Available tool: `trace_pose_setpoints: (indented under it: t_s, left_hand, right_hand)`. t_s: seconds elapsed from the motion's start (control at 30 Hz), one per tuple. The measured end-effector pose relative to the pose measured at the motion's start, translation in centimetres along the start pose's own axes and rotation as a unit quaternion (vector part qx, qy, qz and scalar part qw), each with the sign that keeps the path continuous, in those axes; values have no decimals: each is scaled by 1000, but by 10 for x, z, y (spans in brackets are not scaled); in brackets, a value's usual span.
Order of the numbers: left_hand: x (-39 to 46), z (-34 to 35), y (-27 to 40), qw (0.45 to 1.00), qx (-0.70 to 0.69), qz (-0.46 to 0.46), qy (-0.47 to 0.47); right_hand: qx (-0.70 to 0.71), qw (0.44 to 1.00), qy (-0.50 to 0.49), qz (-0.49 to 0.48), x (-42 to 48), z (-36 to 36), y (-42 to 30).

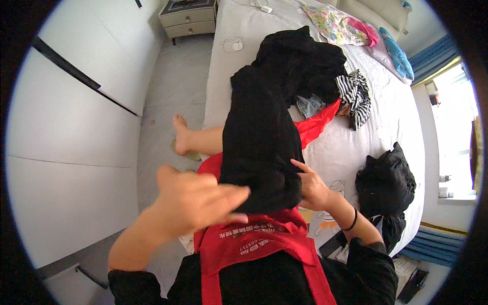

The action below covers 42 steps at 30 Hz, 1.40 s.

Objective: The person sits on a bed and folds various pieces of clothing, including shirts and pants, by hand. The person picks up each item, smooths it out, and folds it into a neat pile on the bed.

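A large black garment [263, 126] stretches from the bed down over my lap and the red apron [251, 232]. My right hand [314, 188] lies at the garment's lower right edge, its index finger extended on the fabric and the other fingers partly hidden. My left hand [202, 198], slightly blurred, is raised near the garment's lower left side, fingers apart; whether its fingertips touch the cloth cannot be told. Beside the garment on the bed are a red cloth [318, 124], a piece of denim [310, 106] and a black-and-white striped garment [356, 95].
The bed [392, 118] carries a black clothing pile [387, 183] at right, a floral cloth [331, 24] and a blue pillow [396, 55] at the far end. A white nightstand [188, 19] stands at the upper left, white cabinets [72, 126] along the left, a window [457, 141] at right.
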<state>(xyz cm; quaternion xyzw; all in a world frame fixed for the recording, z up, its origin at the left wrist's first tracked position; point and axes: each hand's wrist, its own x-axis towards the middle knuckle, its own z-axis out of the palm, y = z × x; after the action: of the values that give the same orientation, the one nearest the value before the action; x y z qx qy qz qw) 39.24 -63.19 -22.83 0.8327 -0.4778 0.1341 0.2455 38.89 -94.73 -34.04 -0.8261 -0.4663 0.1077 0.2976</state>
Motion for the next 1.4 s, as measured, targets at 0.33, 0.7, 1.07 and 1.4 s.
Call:
trace_pose_setpoints:
  t_s: [0.33, 0.7, 1.07, 1.4]
  left_hand:
    - [14, 148, -70, 989, -47, -137, -34]
    - [-22, 196, -9, 843, -516, -119, -89]
    - [-92, 263, 5, 200, -864, -398, 235]
    - [-102, 237, -24, 403, -654, -617, 171]
  right_hand:
    - [345, 833, 106, 421, -48, 33, -38]
    - [630, 725, 128, 249, -44, -60, -75]
    - [161, 931, 205, 256, 68, -16, 24]
    - [23, 889, 311, 337, 56, 20, 28]
